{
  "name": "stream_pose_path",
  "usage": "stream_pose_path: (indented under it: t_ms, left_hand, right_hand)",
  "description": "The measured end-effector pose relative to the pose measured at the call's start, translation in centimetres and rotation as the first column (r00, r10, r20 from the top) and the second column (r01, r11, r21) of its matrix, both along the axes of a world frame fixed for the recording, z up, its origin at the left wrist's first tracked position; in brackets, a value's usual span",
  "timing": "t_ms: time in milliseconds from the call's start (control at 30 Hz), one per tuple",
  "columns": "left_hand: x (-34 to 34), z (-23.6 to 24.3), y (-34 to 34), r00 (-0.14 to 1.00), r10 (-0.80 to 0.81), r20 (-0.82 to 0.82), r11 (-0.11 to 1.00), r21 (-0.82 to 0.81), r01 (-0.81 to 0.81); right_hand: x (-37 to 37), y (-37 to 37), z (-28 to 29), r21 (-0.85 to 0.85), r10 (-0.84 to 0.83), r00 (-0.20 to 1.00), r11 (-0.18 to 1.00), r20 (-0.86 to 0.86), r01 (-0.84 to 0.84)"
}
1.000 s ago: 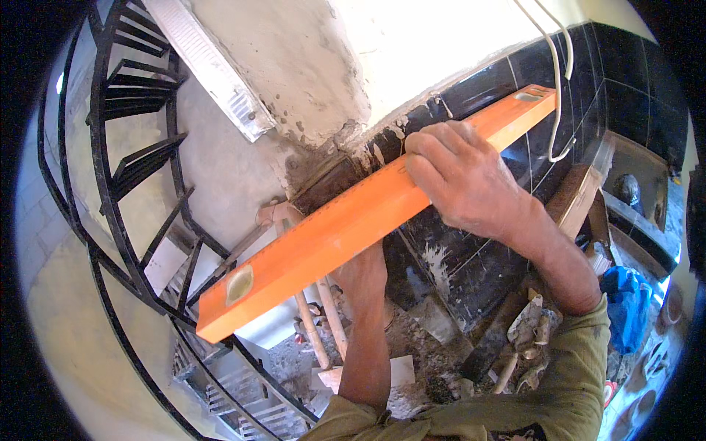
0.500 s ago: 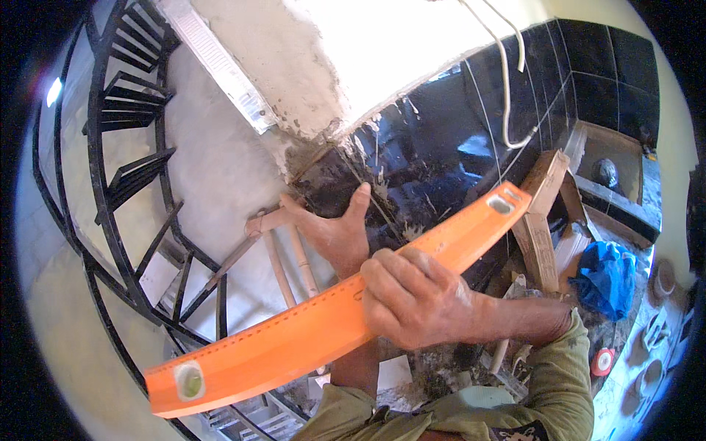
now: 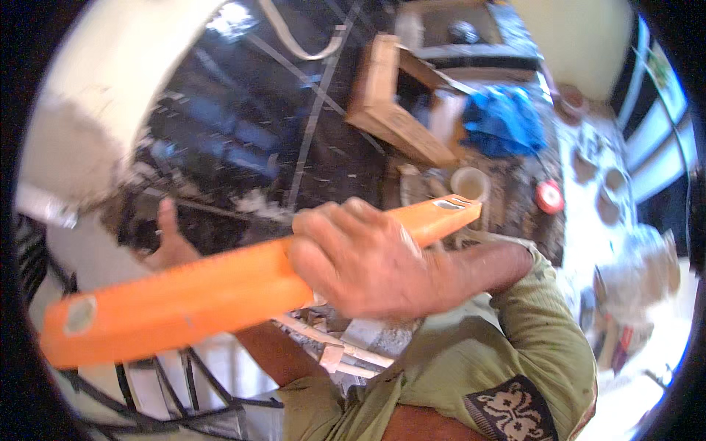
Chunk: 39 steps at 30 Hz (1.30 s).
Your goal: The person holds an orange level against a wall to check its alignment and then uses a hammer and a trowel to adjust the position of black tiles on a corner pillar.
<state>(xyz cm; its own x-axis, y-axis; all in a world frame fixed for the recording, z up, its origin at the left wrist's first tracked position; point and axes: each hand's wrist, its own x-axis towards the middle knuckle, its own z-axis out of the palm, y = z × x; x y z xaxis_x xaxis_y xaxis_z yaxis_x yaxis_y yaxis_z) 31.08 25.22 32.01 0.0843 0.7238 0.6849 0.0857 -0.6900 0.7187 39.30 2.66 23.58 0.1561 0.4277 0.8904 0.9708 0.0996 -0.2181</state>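
Note:
My right hand (image 3: pixel 353 257) grips a long orange spirit level (image 3: pixel 169 304), held slanting across the view with oblong cut-outs near both ends. Behind the level, at the left, my left hand (image 3: pixel 168 242) has its thumb raised and apart, at the dark tile in the wall's lower corner; its other fingers are partly hidden. Black wall tiles (image 3: pixel 220 132) with pale joints and smears of mortar rise beyond both hands, below white plaster.
At right, an open cardboard box (image 3: pixel 373 88) stands beside blue cloth (image 3: pixel 504 125), a round container (image 3: pixel 468 184) and a small red round object (image 3: pixel 549 195). A pale cable (image 3: pixel 294 40) hangs over the tiles. Black metal railing (image 3: pixel 125 386) runs below left, near wooden poles (image 3: pixel 331 353).
The view has swung right. My right hand has brought the level down from the tiled wall toward my body. My left hand came up from behind it, fingers spread at the tile corner.

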Motion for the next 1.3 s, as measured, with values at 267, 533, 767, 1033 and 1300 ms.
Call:
stream_pose_path:
  t_ms: [267,533,767,1033,1300]
  left_hand:
    - [0.2,-0.5,3.8,0.957,0.280,-0.074,0.923,0.296,-0.247]
    - [1.0,-1.1,3.9,0.996,0.089,-0.017,0.922,0.380,-0.076]
    - [1.2,-1.5,4.8,0.998,0.055,-0.026,0.916,0.400,-0.040]
    - [0.7,-1.6,6.1,0.983,0.177,-0.048,0.847,0.517,-0.127]
    - [0.5,-0.9,5.9,0.997,-0.014,-0.078,0.892,0.449,0.048]
  right_hand:
    - [7.3,-11.9,-5.0,-0.175,-0.445,0.771,0.894,-0.455,0.413]
    - [10.1,-19.2,-12.8,-0.532,-0.642,0.383,0.766,-0.664,0.361]
    - [12.0,-21.6,-23.2,-0.529,-0.583,0.269,0.811,-0.767,0.250]
    - [15.0,-22.8,-28.6,-0.803,-0.807,0.231,0.580,-0.543,0.139]
    - [18.1,-21.6,-32.6,-0.838,-0.823,0.296,0.534,-0.486,0.111]
